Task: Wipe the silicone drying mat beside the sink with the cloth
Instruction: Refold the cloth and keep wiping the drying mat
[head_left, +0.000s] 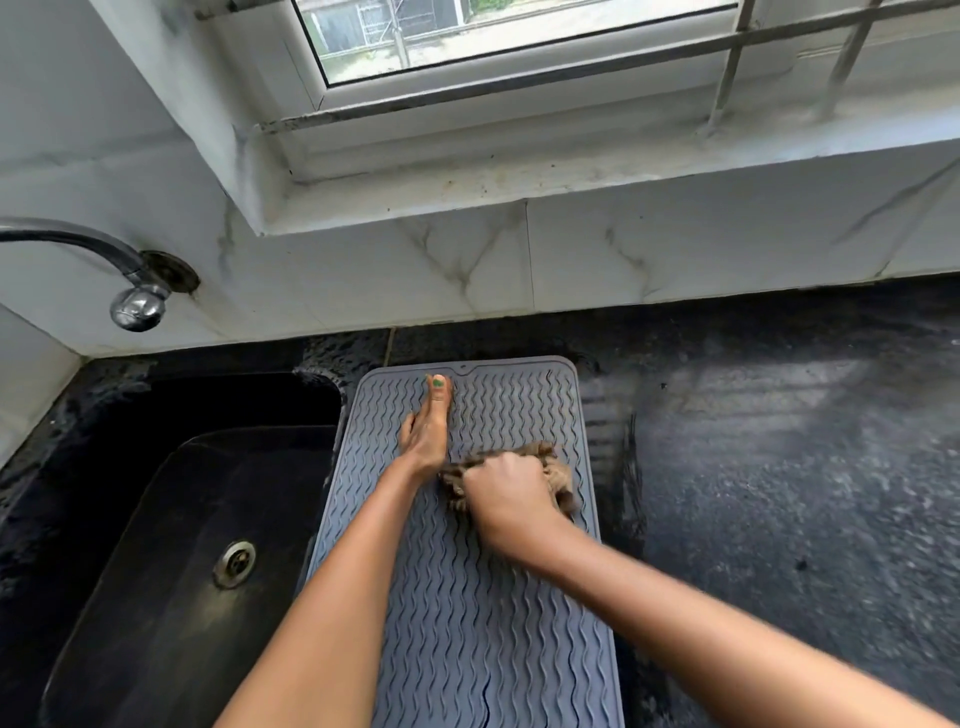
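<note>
A grey silicone drying mat (467, 623) with wavy ridges lies on the black counter, just right of the sink. My right hand (506, 496) is closed around a bunched brown cloth (558, 470) and presses it on the mat's upper right part; the hand is motion-blurred. My left hand (428, 428) lies flat on the mat's upper middle with fingers stretched toward the far edge, holding nothing. Part of the cloth is hidden under my right hand.
A black sink (182, 545) with a metal drain (235, 563) sits to the left. A chrome tap (137, 306) sticks out of the tiled wall above it. The black speckled counter (779, 467) extends right of the mat. A window sill (519, 176) runs along the back.
</note>
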